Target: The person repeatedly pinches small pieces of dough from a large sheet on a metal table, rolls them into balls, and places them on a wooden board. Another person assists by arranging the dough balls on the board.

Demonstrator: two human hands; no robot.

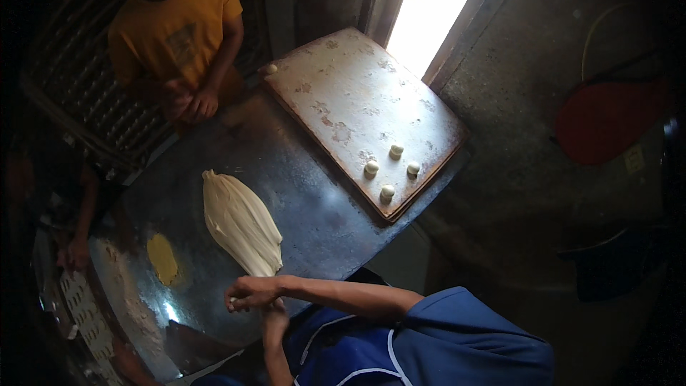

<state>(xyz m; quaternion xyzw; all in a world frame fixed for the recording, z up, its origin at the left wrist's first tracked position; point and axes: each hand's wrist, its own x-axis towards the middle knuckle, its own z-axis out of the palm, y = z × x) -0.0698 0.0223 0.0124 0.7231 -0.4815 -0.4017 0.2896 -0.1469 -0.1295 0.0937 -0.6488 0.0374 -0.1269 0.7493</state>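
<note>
A long, pleated mass of pale dough (243, 223) lies slantwise on the dark metal table (314, 243), its near end just beyond the person's hands; to its left a yellow patch (163, 260) marks the tabletop; to its right, a worn, browned sheet tray (343, 93) bears four small dough balls (387, 191) near its closest corner, with another pale lump (270, 68) at the far left corner; past the tray a bright doorway (443, 7) lights a dim room, a red bag-like object (607, 121) standing out on the right; across the table a co-worker in an orange shirt (179, 21) holds both hands together. The right forearm reaches in level from the right, crossing over the left wrist; the right hand (248, 293) has its fingers curled in around a small pale piece (232, 301); the left hand (275, 309) is mostly hidden beneath it, so I cannot tell how its fingers stand.
</note>
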